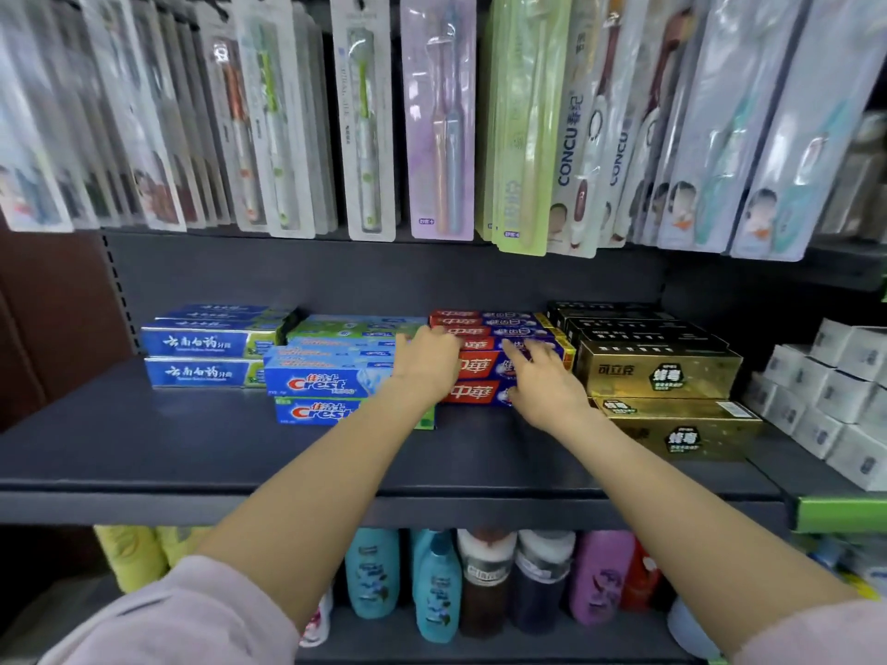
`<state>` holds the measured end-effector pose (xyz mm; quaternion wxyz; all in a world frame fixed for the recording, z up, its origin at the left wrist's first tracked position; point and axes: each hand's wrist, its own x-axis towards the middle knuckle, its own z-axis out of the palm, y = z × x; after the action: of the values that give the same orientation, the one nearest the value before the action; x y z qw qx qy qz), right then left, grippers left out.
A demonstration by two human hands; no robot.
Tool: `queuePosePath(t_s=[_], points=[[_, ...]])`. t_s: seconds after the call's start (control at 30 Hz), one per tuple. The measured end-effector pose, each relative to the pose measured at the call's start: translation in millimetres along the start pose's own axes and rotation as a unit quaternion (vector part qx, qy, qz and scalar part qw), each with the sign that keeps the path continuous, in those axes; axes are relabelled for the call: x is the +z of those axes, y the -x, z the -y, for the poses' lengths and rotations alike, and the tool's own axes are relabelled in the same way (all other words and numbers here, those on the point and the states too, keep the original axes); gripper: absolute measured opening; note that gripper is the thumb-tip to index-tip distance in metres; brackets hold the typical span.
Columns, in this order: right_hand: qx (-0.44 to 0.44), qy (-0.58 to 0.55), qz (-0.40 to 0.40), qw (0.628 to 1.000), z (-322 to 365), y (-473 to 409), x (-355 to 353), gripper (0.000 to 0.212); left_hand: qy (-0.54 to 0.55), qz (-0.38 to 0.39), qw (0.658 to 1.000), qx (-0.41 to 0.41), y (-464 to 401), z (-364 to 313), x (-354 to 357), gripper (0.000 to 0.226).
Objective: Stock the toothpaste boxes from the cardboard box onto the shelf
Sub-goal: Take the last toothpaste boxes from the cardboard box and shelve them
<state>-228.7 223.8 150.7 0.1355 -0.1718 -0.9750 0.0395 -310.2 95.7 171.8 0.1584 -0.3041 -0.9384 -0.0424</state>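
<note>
your left hand [425, 360] and right hand [542, 376] rest flat-fingered on the red toothpaste boxes [485, 364], gripping nothing; they're light, stiff cartons, best taken by the long sides.

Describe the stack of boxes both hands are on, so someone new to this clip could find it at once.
On the dark shelf under the hanging toothbrushes, four toothpaste stacks sit side by side. It is the red stack, third from the left, between the Crest boxes and gold boxes; the only red one.

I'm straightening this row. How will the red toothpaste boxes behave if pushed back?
The red toothpaste boxes are flat-sided cartons, so they should slide, not roll. Stacked in layers, the top ones may shift separately. Both hands, left and right, lie across them, which probably helps.
</note>
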Motion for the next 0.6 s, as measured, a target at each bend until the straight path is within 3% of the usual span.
queuePosePath(t_s=[0.1,0.3,0.5,0.6], points=[[0.005,-0.006,0.032,0.999,-3.1,-1.2,-2.5,0.075,-0.008,0.035,0.999,0.013,0.9,-3.3,1.5,0.050],[-0.014,-0.058,0.096,0.994,-9.4,-6.4,-7.9,0.075,0.080,0.083,0.993,-0.011,1.2,-7.4,0.0,0.061],[-0.053,-0.111,-0.078,0.989,-20.8,16.2,-25.3,0.055,0.103,-0.012,0.994,-0.019,5.5,-27.7,8.1,0.052],[-0.049,-0.082,-0.131,0.987,-50.0,26.7,-39.5,0.049,0.139,-0.069,0.988,0.027,4.9,-53.8,6.6,0.045]])
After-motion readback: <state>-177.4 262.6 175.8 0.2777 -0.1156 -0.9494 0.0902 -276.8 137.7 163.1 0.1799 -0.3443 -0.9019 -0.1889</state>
